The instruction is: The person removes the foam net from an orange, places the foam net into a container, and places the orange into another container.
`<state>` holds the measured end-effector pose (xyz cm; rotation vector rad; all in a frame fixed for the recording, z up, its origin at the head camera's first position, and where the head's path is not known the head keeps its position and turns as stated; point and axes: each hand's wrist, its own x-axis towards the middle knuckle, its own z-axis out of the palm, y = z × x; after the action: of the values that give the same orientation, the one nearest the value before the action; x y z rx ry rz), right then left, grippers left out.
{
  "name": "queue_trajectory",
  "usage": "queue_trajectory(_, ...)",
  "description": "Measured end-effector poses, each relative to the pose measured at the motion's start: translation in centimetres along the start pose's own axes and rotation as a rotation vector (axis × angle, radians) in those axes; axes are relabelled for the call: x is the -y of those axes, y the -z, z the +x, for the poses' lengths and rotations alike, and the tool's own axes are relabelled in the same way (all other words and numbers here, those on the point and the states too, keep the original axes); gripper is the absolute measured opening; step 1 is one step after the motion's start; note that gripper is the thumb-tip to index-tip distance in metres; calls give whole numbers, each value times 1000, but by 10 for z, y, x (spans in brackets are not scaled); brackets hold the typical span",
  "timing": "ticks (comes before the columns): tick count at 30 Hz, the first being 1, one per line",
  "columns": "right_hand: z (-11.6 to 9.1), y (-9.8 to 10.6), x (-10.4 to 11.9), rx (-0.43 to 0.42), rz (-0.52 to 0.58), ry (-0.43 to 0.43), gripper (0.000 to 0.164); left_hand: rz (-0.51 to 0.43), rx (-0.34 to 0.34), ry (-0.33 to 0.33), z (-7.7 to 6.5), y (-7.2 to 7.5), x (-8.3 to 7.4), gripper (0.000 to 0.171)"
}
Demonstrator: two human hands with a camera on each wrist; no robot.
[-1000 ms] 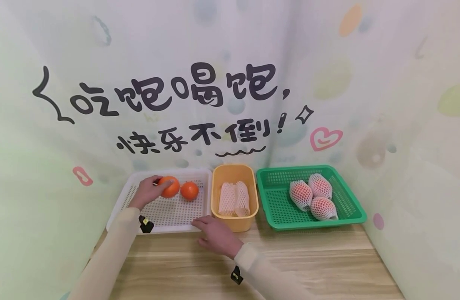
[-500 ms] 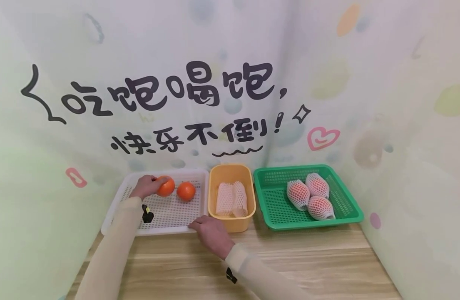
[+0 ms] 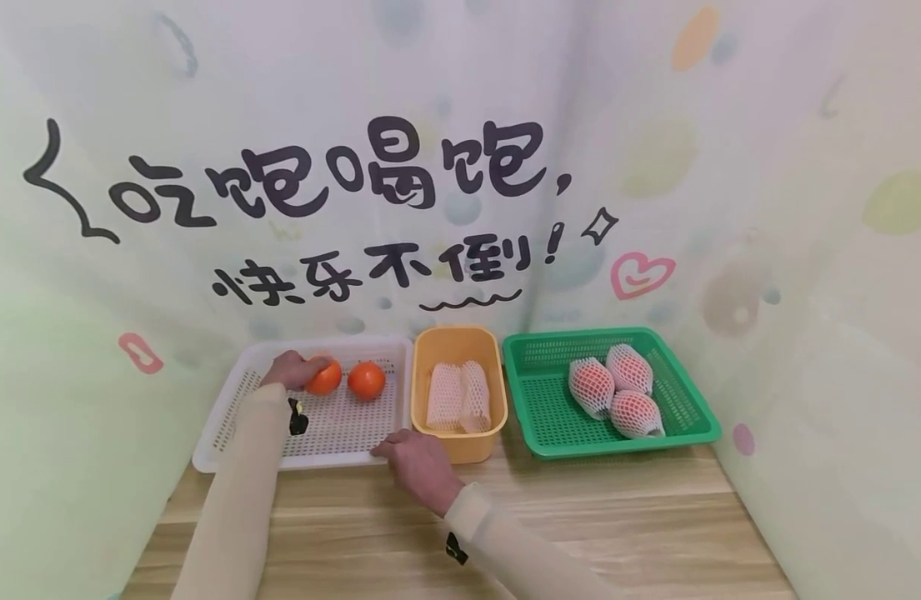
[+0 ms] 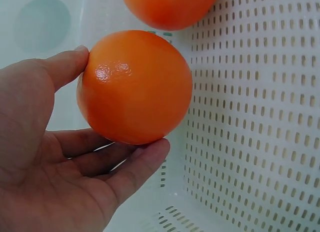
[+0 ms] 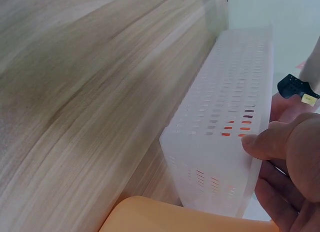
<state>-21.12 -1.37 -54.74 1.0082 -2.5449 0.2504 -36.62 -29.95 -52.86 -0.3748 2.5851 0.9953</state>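
Note:
Inside the white perforated basket (image 3: 340,457), my left hand (image 3: 289,371) holds a glossy orange (image 4: 135,86), thumb on one side and fingers on the other. A second orange (image 3: 366,380) sits just to its right, partly seen at the top of the left wrist view. My right hand (image 3: 418,467) pinches the basket's near right corner. In the right wrist view its thumb (image 5: 257,146) presses the outer wall at the rim, and the other fingers are on the far side, partly hidden.
A yellow bin (image 3: 422,421) holding white foam net sleeves (image 3: 447,397) stands against the basket's right side. Farther right, a green basket (image 3: 535,442) contains 3 reddish fruits (image 3: 636,414) in foam nets. A printed curtain (image 3: 280,67) rises behind the wooden table (image 3: 340,533).
My left hand has lowered slightly with the orange into the white basket. My right hand's fingers, spread at the basket's corner before, have drawn together on its rim. The head view has shifted slightly.

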Motion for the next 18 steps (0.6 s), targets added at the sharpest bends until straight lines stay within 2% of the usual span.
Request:
queue_trajectory(5,1,0,1,-16,-19,7,35,5,8,-3,4,-5,0,58)
queue_trajectory(10,1,1,2,-13,-9,8,36,-52,49,48,4,-11,0,52)
queue_trajectory(18,2,4,2,1,-5,-2,37,-28,48,55,5,-18,-4,59)
